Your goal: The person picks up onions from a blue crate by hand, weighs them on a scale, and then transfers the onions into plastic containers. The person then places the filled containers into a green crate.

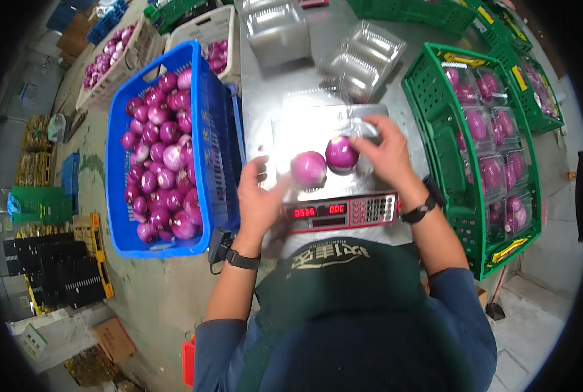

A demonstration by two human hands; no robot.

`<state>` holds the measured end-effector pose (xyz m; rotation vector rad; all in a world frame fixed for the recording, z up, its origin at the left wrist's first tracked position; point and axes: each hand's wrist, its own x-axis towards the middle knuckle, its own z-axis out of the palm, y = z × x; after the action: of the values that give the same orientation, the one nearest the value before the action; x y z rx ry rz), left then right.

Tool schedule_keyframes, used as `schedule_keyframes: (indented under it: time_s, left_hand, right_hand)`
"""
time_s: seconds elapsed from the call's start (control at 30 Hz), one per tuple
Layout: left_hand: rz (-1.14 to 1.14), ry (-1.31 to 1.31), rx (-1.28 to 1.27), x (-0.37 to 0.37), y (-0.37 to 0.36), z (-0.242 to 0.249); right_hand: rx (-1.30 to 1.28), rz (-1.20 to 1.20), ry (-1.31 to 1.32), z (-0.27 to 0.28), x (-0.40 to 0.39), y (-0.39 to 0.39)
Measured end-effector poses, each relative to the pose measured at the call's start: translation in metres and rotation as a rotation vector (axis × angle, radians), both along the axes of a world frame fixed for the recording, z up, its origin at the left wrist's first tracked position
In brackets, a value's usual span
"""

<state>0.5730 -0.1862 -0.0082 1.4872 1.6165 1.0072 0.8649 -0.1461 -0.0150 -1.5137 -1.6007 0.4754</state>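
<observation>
Two purple onions are over the steel pan of a digital scale (344, 212) with red digits lit. The paler onion (309, 170) is near the thumb of my left hand (260, 196), whose fingers are spread with nothing between them. Beside it, the darker onion (342, 153) is against the thumb of my right hand (388, 151). The fingers of that hand are bent around the edge of a clear plastic container (355, 126), which glare partly hides. Whether both onions lie inside this container is hard to see.
Left of the steel table stands a blue crate (203, 130) of loose onions. On the right is a green crate (429, 124) with packed onions. Stacked clear boxes (275, 36) and loose clear trays (373, 52) are at the back. White crates (203, 26) stand at back left.
</observation>
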Motion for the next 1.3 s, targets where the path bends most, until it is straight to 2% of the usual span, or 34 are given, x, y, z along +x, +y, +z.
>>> schedule_keyframes:
  time_s: [0.07,0.13,0.2,0.23,0.27,0.3,0.33,0.37,0.4,0.43,0.47,0.5,0.57,0.6,0.67,0.77,0.9,1.0,1.07,1.13,1.17,1.2,1.27,1.3]
  left_hand:
    - [0.111,-0.234,-0.078,-0.006,-0.014,-0.004]
    - [0.183,-0.482,-0.204,-0.003,-0.024,0.002]
    - [0.106,-0.652,-0.403,-0.009,-0.03,-0.02]
    - [0.051,-0.714,-0.547,-0.001,-0.033,-0.001]
    - [-0.026,-0.852,-0.629,-0.004,-0.035,-0.007]
    - [-0.017,-0.891,-0.625,-0.002,-0.036,-0.002]
    - [-0.028,-0.931,-0.632,0.001,-0.039,0.001]
    - [-0.057,-0.973,-0.601,-0.002,-0.041,-0.001]
    - [-0.091,-1.017,-0.582,-0.007,-0.041,-0.005]
    - [-0.124,-1.06,-0.573,-0.01,-0.042,-0.007]
    - [-0.149,-1.103,-0.569,-0.012,-0.041,-0.009]
    - [-0.134,-1.13,-0.624,-0.012,-0.038,-0.014]
    - [-0.093,-1.059,-0.672,-0.015,-0.032,-0.031]
    - [-0.075,-0.977,-0.651,-0.012,-0.026,-0.042]
    - [-0.06,-0.924,-0.614,0.009,-0.022,-0.026]
    - [-0.142,-0.901,-0.563,0.007,-0.019,-0.034]
    - [-0.258,-0.868,-0.534,0.02,-0.023,-0.013]
    - [-0.351,-0.905,-0.483,0.042,-0.032,0.011]
    - [-0.482,-0.898,-0.442,0.059,-0.033,0.024]
    - [-0.606,-0.849,-0.427,0.078,-0.038,0.039]
    - [-0.614,-0.78,-0.444,0.085,-0.039,0.039]
    - [-0.679,-0.735,-0.41,0.094,-0.041,0.042]
    - [-0.815,-0.644,-0.349,0.111,-0.05,0.05]
    - [-0.823,-0.645,-0.365,0.115,-0.056,0.052]
  right_hand:
    - [-0.218,-0.064,0.179,-0.004,0.003,0.017]
    - [-0.318,-0.094,0.275,-0.01,0.001,0.04]
    - [-0.383,-0.131,0.442,-0.027,-0.006,0.063]
    - [-0.428,-0.092,0.602,-0.023,-0.01,0.067]
    - [-0.46,-0.064,0.76,-0.016,-0.012,0.073]
    - [-0.408,-0.097,0.759,-0.011,-0.015,0.074]
    - [-0.443,-0.025,0.648,-0.004,-0.009,0.069]
    - [-0.299,0.081,0.486,-0.018,-0.001,0.061]
    - [-0.012,0.129,0.226,-0.011,0.001,0.035]
    - [-0.1,0.202,0.083,0.021,0.007,0.005]
    - [-0.208,0.334,-0.164,0.024,0.02,-0.012]
    - [-0.347,0.384,-0.291,0.02,0.026,-0.03]
    - [-0.585,0.423,-0.053,0.026,0.024,-0.056]
    - [-0.529,0.385,0.008,0.021,0.021,-0.061]
    - [-0.601,0.091,0.454,0.003,0.005,-0.064]
    - [-0.586,-0.035,0.728,-0.031,0.001,-0.059]
    - [-0.436,-0.088,0.732,-0.002,0.011,-0.076]
    - [-0.073,-0.144,0.686,0.021,0.018,-0.097]
    - [0.161,-0.233,0.501,0.031,0.029,-0.103]
    - [-0.093,-0.334,0.865,0.086,0.019,-0.126]
    - [0.078,-0.397,0.873,0.071,0.027,-0.121]
    - [0.211,-0.397,0.994,0.082,0.034,-0.128]
    - [0.346,-0.454,1.052,0.098,0.061,-0.155]
    - [0.415,-0.547,0.883,0.102,0.081,-0.172]
